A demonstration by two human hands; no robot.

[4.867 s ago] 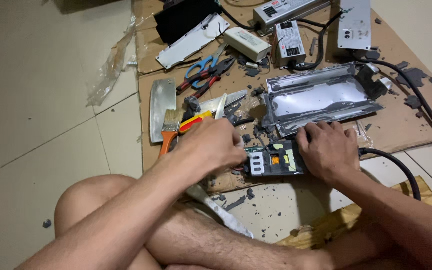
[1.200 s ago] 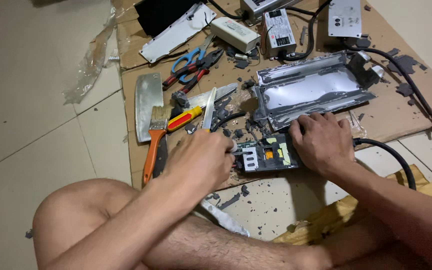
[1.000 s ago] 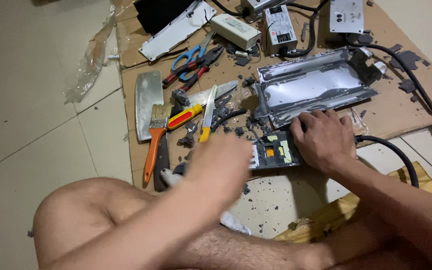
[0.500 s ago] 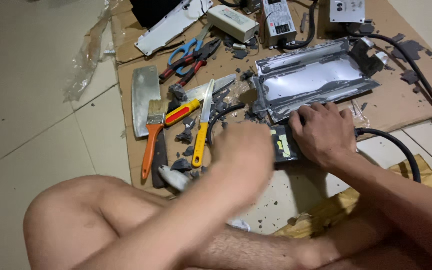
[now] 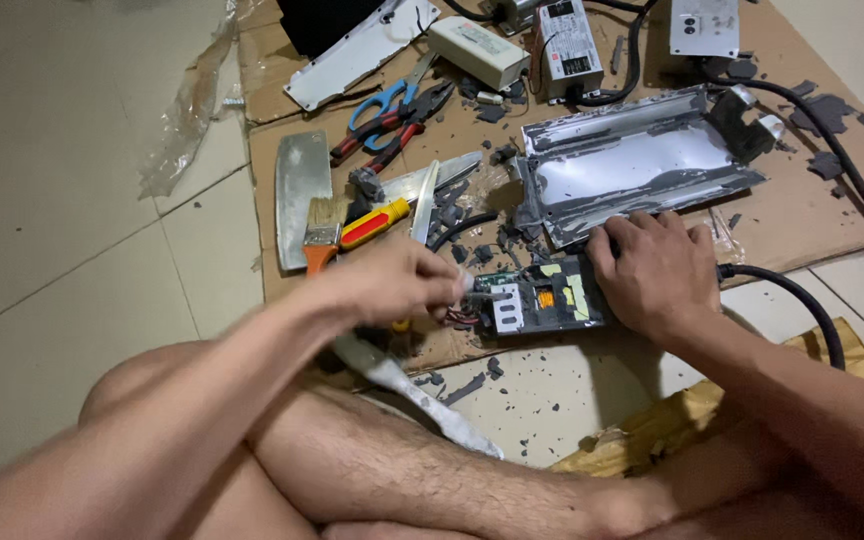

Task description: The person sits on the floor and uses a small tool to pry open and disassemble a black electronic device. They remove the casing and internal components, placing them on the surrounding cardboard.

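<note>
Right hand (image 5: pixel 657 270) is lying flat on the circuit board (image 5: pixel 542 300), fingers spread and pressing down — looks like it's pinning the board to the cardboard sheet (image 5: pixel 802 210) so it can't slide. Left hand (image 5: pixel 392 285) is hovering at the board's left end by the wires, blurred; fingers curled together, whether they're pinching anything I can't tell. Bent metal casing (image 5: pixel 642 170) is lying open just behind the board. Paintbrush (image 5: pixel 320 235), red-and-yellow screwdriver (image 5: pixel 375 222), scissors (image 5: pixel 384 98) are sitting near the left hand — within reach.
</note>
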